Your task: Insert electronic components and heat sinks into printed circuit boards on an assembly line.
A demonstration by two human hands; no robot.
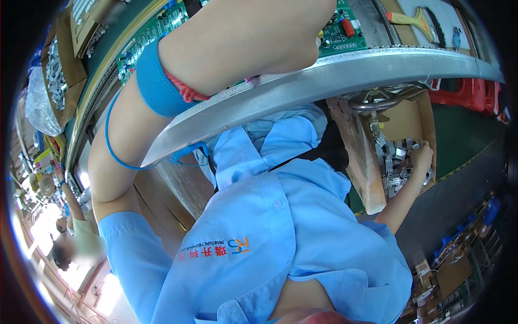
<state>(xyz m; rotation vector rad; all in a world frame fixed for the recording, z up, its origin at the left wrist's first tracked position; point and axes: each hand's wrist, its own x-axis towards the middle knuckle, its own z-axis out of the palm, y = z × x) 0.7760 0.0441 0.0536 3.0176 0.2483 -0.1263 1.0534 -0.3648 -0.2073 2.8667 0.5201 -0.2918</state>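
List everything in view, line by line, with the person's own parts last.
green printed circuit boards: at least two, green, on the bench at top
wooden-handled brush: one, tan, top right
curved metal bench edge: one, silver, across the upper middle
brown cardboard box: one, under the bench at right
small silver metal parts: many, inside the box
red plastic crates: number unclear, far right
blue coiled cord: one, hanging below the bench edge
blue wrist strap: one, on the left forearm
left hand: over the boards, fingers hidden
right hand: among the metal parts
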